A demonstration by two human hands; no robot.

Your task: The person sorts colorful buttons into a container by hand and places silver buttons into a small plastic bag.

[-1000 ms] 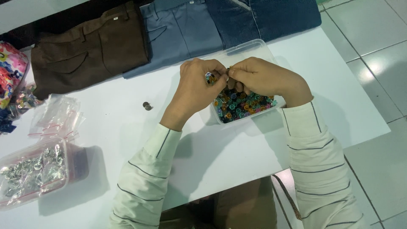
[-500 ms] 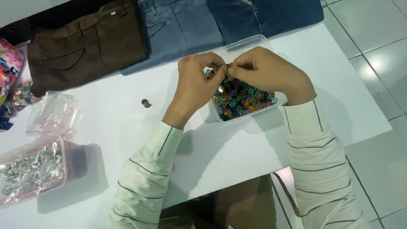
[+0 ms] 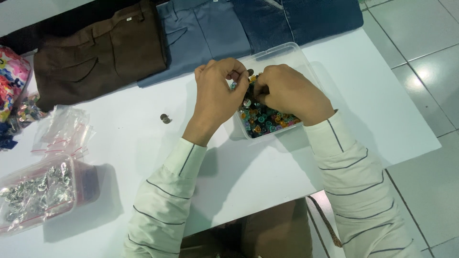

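Observation:
A clear plastic box (image 3: 292, 53) holding several small coloured buttons (image 3: 264, 120) rests on the white table (image 3: 267, 177). Both hands hover over it, fingertips meeting. My left hand (image 3: 217, 93) pinches a small button between thumb and fingers at the box's left rim. My right hand (image 3: 287, 93) curls over the box and pinches the same small piece from the other side. The piece itself is mostly hidden by the fingers.
Brown trousers (image 3: 95, 57), light blue trousers (image 3: 201, 33) and dark jeans (image 3: 306, 19) lie folded along the far edge. A loose metal button (image 3: 165, 118) lies left of the box. A tub of silver buttons (image 3: 36, 193), plastic bags (image 3: 60, 131) and a floral pouch (image 3: 12, 79) sit left.
Both hands stay together over the box, with only small finger movements on the piece. The view has shifted slightly.

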